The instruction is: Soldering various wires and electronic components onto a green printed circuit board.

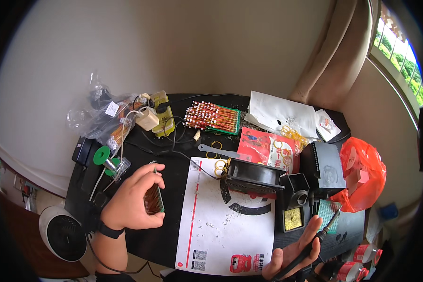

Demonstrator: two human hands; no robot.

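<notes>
My left hand, with a dark band at its wrist, is closed round the edges of a small green circuit board. Reddish-brown wires show on the board's inner side; the palm hides part of it. At the lower right, my right hand holds a black soldering iron, its tip pointing up and away to the right. The iron lies across the hand between thumb and fingers, which are only loosely bent. Its tip is over a green perforated board, beside a soldering stand with yellow tip-cleaning wool.
A white printed sheet strewn with bits lies between my hands. Behind it stand a black fan and a black box-shaped unit. Wired boards lie farther back. A solder spool is left, a red bag right.
</notes>
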